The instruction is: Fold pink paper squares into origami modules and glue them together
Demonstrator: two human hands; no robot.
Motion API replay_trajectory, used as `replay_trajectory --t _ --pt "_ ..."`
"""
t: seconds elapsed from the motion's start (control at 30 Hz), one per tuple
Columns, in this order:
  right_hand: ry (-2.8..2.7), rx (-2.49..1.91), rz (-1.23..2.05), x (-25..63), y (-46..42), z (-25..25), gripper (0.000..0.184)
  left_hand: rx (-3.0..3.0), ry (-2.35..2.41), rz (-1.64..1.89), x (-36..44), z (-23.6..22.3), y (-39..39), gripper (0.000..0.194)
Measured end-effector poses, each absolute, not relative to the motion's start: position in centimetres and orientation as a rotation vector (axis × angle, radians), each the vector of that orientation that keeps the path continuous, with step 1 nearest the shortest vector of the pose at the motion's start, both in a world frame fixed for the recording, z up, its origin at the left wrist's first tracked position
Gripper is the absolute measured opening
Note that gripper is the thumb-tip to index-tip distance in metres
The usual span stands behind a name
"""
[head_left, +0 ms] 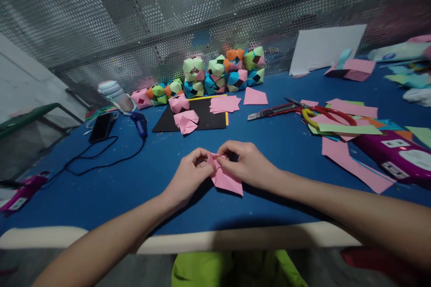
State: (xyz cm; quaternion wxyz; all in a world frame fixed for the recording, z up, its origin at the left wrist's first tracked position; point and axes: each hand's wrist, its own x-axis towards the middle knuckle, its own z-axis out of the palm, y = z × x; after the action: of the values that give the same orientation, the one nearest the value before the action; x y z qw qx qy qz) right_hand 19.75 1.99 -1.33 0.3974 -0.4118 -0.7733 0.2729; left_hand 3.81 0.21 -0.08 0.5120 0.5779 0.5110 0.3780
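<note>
Both of my hands pinch a folded pink paper piece [226, 178] that rests on the blue table [141, 175] near its front edge. My left hand [189, 176] grips the piece's upper left corner with fingers curled. From the right, my right hand [246, 162] pinches the top fold. Two finished pink folded pieces [184, 121] lie on a black sheet [205, 119] further back. A small stack of pink paper squares [225, 103] sits beside them.
Several colourful paper balls [220, 74] line the perforated back wall. Scissors with red and yellow handles [325, 114] and a cutter [269, 111] lie right of centre among loose coloured sheets. A purple power strip [395, 154] sits at right. A phone [101, 126], cable and bottle [116, 95] are at left.
</note>
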Motion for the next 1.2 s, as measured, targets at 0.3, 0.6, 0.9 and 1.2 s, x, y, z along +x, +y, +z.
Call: replay_trajectory --t 0.3,0.6,0.9,1.2 --pt "-2.059 -0.911 0.554 20.6 2.2 -1.4 0.011 1.611 1.336 0.898 3.4 0.4 0.2 0.018" --pt "-2.298 -0.678 0.242 21.6 2.4 -1.8 0.023 1.740 1.360 0.846 3.6 0.3 0.2 0.012" --pt "-2.257 -0.791 0.277 22.1 2.3 -1.2 0.020 1.701 1.385 0.883 3.5 0.1 0.1 0.015" --pt "-2.349 -0.729 0.273 22.5 2.5 -0.6 0.023 1.590 1.310 0.896 3.5 0.3 0.2 0.017"
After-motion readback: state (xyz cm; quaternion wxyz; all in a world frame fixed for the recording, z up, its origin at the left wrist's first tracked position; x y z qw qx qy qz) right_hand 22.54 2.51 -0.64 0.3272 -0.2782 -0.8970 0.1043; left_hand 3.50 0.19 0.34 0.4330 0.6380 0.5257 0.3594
